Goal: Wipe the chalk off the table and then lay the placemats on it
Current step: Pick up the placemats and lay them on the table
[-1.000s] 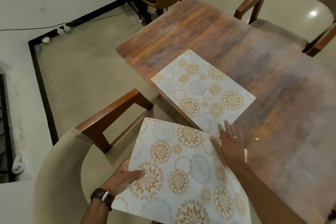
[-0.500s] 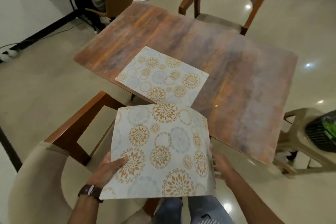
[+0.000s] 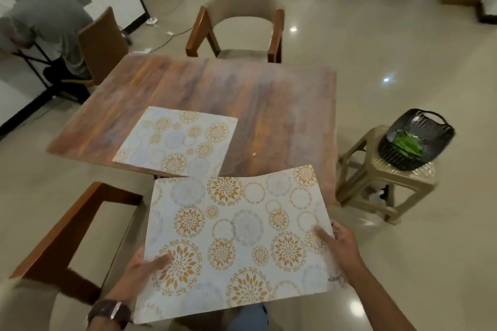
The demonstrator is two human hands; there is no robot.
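Hands held a pale rectangular vinyl placemat printed with orange and grey floral circles (image 3: pixel 236 244) flat and level, short of the near edge of the brown wood-grain worktop (image 3: pixel 269 105). The left hand (image 3: pixel 139 271) pinched its near-left edge, thumb on top and fingers beneath; the right hand (image 3: pixel 338 244) gripped the right edge the same way. Holding opposite sides probably kept the thin sheet from drooping, though its far edge still bowed slightly. Only its far edge overlapped the worktop's near rim. A second matching floral placemat (image 3: pixel 177 140) already lay flat on the worktop, at its near-left edge, leaving the near-right part bare, seemingly for the held one. A small pale speck (image 3: pixel 254 154) sat there. Right of the worktop stood a beige plastic stool (image 3: pixel 376 183) carrying a black woven basket (image 3: pixel 419 137).
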